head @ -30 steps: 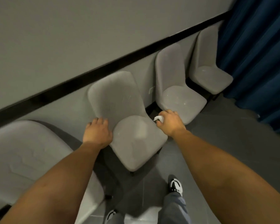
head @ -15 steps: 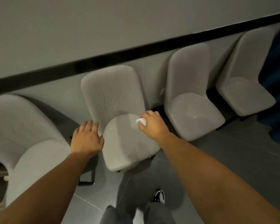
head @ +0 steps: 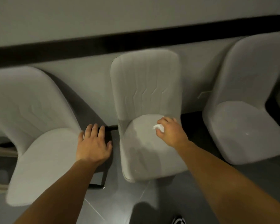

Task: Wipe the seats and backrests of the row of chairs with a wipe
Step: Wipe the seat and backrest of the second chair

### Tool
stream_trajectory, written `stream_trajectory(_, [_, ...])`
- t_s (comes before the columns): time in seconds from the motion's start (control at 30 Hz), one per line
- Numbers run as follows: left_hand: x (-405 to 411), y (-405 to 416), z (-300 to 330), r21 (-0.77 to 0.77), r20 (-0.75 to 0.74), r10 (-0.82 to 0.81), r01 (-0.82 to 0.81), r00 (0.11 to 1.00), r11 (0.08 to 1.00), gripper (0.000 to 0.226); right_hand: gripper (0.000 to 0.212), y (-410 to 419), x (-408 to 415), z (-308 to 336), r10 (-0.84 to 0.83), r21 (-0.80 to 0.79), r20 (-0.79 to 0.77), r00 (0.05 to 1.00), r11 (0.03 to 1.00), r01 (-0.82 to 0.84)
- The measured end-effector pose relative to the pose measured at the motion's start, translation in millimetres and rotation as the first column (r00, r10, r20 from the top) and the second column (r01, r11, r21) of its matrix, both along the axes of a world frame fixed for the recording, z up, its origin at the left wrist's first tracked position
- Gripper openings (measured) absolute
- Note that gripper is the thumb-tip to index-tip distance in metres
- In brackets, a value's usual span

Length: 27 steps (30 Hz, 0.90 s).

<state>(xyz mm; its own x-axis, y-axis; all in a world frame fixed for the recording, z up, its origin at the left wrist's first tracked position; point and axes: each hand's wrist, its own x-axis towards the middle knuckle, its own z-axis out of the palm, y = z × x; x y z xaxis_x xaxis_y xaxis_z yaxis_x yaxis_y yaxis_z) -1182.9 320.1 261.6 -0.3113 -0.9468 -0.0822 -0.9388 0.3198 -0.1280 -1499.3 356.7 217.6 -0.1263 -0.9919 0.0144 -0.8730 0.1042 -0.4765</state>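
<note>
Wipe [head: 158, 127] — a small white crumpled piece — is at the back right part of the middle chair [head: 145, 143] seat, pinched in the curled fingers of the right hand [head: 171, 133]. Nearer than the seat, a shoe [head: 179, 220] tip shows on the floor [head: 128, 204]. Left of the middle chair the left hand [head: 94, 143] is flat, fingers spread, over the gap beside the left chair [head: 39, 143]. Right of it stands another chair [head: 242, 126]. Behind the middle chair — the wall [head: 103, 21] with a black stripe [head: 136, 39].
</note>
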Motion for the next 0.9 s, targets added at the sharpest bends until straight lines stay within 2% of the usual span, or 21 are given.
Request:
stream_trajectory(0.23, [0.0,-46.0,-115.8,-0.133,-0.075,0.04,-0.049,0.996,0.99,0.082,0.035,-44.9,13.8,-144.3,0.047,0.004,-0.016,0.999,0.999,-0.047])
stream_trajectory(0.4, [-22.1,-83.3,-180.5,-0.212,-0.143,0.051,-0.08,0.988,0.974,0.09,0.038,-71.3,21.2,-221.7,0.068,0.025,-0.071,0.995,0.997,-0.066])
stream_trajectory(0.53, [-47.7,-106.8,-210.9,-0.262,-0.24,0.101,-0.165,0.965,0.951,0.097,0.05,-92.9,32.7,-261.2,0.126,0.03,-0.143,0.982,0.992,-0.123])
stream_trajectory(0.73, [-80.7,-152.1,-236.3,-0.316,-0.403,0.119,-0.26,0.907,0.913,0.101,0.072,-124.7,37.7,-301.7,0.081,0.179,-0.173,0.982,0.983,-0.05])
stream_trajectory(0.9, [-89.2,-190.3,-252.7,-0.253,-0.49,0.209,-0.367,0.846,0.895,0.107,0.083,-139.5,41.7,-330.6,0.113,0.19,-0.173,0.978,0.979,-0.079])
